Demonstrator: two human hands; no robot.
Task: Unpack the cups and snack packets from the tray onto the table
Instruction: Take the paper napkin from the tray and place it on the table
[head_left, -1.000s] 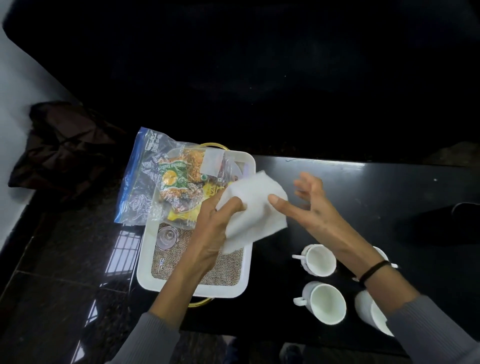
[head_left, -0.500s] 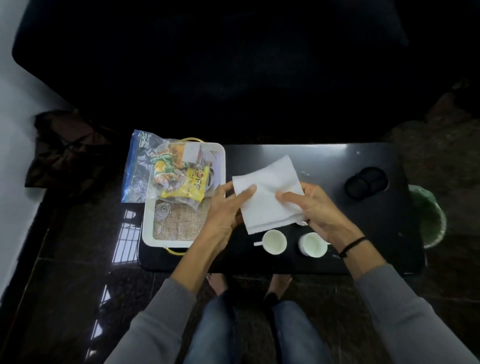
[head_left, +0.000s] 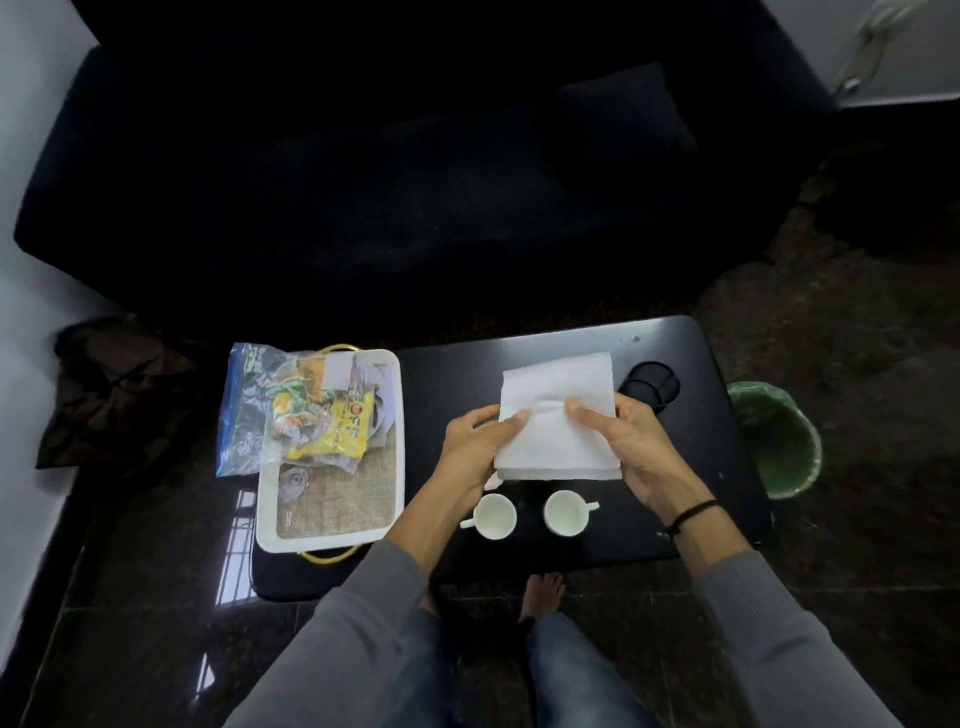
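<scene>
Napkin (head_left: 558, 415) has moved off the tray (head_left: 400, 415) to over the table's (head_left: 701, 467) middle, left hand (head_left: 475, 447) and right hand (head_left: 631, 447) each pinching a side edge — two cups (head_left: 494, 516) (head_left: 563, 512) sit at the near edge, packets (head_left: 332, 421) still on the tray's far end, likely next.

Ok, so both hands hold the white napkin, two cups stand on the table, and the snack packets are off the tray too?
No. In the head view the snack packets lie on the tray, partly overhanging its left edge. The rest holds: left hand and right hand hold the napkin, two cups stand on the table.
</scene>
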